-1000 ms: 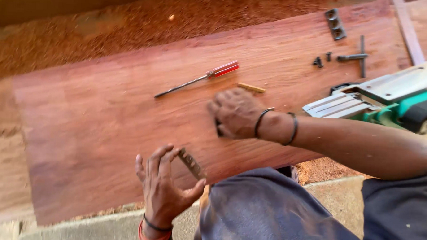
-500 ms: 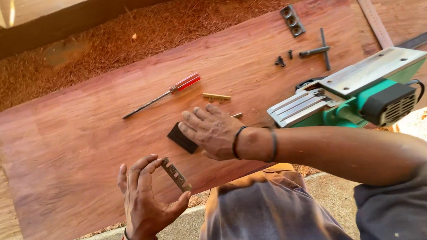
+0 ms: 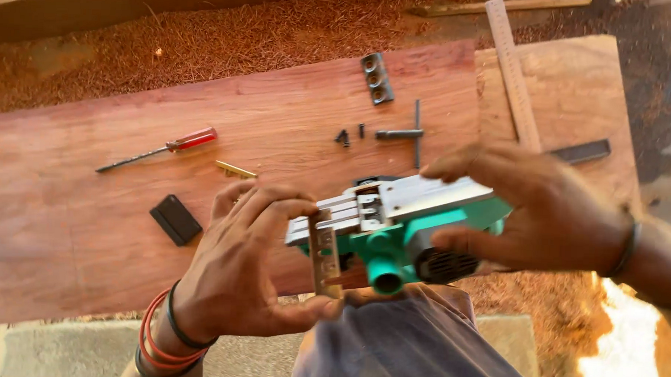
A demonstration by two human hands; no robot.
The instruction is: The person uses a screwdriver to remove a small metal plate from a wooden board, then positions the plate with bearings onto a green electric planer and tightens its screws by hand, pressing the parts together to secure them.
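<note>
Planer (image 3: 409, 221), green and silver, sits upside down over the lap, right hand (image 3: 535, 210) cupped around its rear. Left hand (image 3: 247, 267) pinches one narrow metal blade strip (image 3: 323, 253) against the drum, fingers curled. On the red board (image 3: 89, 224): one screwdriver (image 3: 158, 149), one black block (image 3: 175, 219), one T-wrench (image 3: 408, 131), probably two small bolts (image 3: 350, 135).

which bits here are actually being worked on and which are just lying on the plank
In hand: green electric planer, held by the right hand; narrow metal blade, held by the left hand.

Lying about: red-handled screwdriver, black block, T-handle wrench, metal ruler.
</note>
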